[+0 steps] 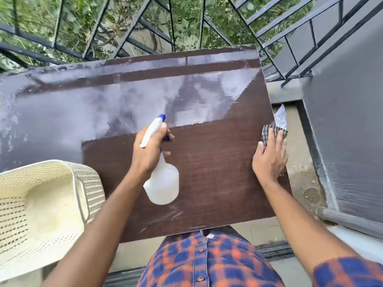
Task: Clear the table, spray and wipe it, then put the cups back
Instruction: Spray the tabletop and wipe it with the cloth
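1. Gripping the translucent white plastic spray bottle with the blue nozzle [162, 183], the left hand [149, 150] was closed round its neck, a finger on the blue trigger; the nozzle pointed away from the person, and the round body hung below the fist, toward the person.
2. The bottle's long axis ran roughly from near edge to far edge of the dark brown wood-grain tabletop [217, 172], so any spray would likely land ahead of the grip, where the surface showed a pale sheen.
3. The right hand [269, 158] lay well to the right of the bottle, palm down and fingers spread flat, pressing the dark checked cloth [267, 131] against the table's right edge; it held nothing else.
4. Judged from this, the right hand was the nearer one to the cloth's work, and wiping would call for a sweep leftward across the bare brown stretch between the two hands.
5. No cups showed on the table, so clearing looked done and their return not yet begun.
6. A cream perforated plastic chair [41, 208] stood just left of the left forearm, beside the table's near corner.
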`<action>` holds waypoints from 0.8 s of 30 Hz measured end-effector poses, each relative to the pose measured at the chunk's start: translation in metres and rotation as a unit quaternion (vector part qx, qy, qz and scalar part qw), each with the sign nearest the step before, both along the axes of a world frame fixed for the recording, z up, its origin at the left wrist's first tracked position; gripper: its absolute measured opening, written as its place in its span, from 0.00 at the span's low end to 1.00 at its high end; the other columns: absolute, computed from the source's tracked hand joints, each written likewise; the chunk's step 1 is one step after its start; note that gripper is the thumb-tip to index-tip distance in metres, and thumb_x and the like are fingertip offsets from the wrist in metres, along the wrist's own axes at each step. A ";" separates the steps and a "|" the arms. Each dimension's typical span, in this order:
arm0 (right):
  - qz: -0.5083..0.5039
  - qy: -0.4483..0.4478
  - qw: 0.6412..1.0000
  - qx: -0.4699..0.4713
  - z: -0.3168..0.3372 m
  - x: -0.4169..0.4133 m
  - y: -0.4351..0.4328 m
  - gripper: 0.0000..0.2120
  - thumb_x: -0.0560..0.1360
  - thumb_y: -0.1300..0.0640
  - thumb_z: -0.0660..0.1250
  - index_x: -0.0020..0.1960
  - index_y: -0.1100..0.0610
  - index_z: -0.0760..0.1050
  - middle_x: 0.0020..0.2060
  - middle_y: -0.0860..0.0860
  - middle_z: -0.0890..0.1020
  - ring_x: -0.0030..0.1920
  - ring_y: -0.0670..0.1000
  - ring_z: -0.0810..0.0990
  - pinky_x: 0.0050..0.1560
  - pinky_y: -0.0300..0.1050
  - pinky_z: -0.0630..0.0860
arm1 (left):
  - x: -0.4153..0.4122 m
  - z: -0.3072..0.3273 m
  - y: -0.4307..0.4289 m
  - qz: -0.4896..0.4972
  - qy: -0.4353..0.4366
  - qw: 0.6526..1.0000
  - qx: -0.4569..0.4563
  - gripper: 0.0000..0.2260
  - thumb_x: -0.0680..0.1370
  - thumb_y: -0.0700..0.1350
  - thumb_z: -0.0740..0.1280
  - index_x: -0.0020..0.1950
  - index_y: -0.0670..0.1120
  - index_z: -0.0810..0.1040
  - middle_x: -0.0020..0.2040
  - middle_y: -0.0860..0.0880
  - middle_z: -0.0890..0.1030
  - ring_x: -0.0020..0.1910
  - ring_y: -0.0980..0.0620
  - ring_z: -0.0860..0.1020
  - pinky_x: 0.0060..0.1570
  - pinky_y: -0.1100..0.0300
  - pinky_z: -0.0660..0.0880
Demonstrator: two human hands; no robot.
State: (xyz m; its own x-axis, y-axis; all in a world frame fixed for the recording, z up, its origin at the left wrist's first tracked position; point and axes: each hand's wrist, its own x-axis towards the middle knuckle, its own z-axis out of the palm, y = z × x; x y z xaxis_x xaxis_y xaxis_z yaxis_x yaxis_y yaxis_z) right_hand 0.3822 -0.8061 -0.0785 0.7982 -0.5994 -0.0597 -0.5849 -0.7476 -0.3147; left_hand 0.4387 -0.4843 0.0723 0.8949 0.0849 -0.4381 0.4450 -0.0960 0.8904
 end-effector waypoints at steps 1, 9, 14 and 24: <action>-0.017 0.000 1.000 0.004 0.000 0.000 0.010 0.27 0.81 0.51 0.59 0.79 0.49 0.60 0.80 0.53 0.59 0.79 0.60 0.59 0.75 0.61 0.59 | -0.005 0.000 0.001 0.002 -0.002 1.000 0.003 0.12 0.84 0.49 0.63 0.47 0.43 0.79 0.42 0.48 0.83 0.47 0.53 0.82 0.34 0.58 0.78; 0.155 0.004 0.988 0.030 0.008 0.024 0.145 0.31 0.78 0.48 0.61 0.80 0.49 0.60 0.81 0.53 0.58 0.79 0.60 0.57 0.77 0.62 0.55 | -0.048 0.007 0.021 0.111 -0.013 0.994 0.017 0.11 0.83 0.49 0.64 0.47 0.44 0.80 0.43 0.46 0.83 0.46 0.55 0.83 0.32 0.58 0.78; 0.392 0.010 0.919 0.047 0.011 0.035 0.243 0.32 0.76 0.48 0.62 0.80 0.48 0.60 0.80 0.52 0.60 0.79 0.58 0.57 0.77 0.61 0.54 | -0.080 0.011 0.038 0.184 -0.006 0.982 0.032 0.11 0.84 0.48 0.63 0.48 0.44 0.80 0.44 0.46 0.83 0.45 0.56 0.84 0.32 0.58 0.79; 0.737 -0.022 0.670 0.079 0.001 -0.034 0.268 0.23 0.78 0.51 0.62 0.74 0.46 0.71 0.77 0.48 0.67 0.77 0.56 0.65 0.74 0.61 0.62 | -0.157 0.006 0.058 0.275 0.006 0.960 0.045 0.10 0.84 0.45 0.63 0.54 0.40 0.80 0.49 0.41 0.83 0.46 0.51 0.82 0.30 0.61 0.79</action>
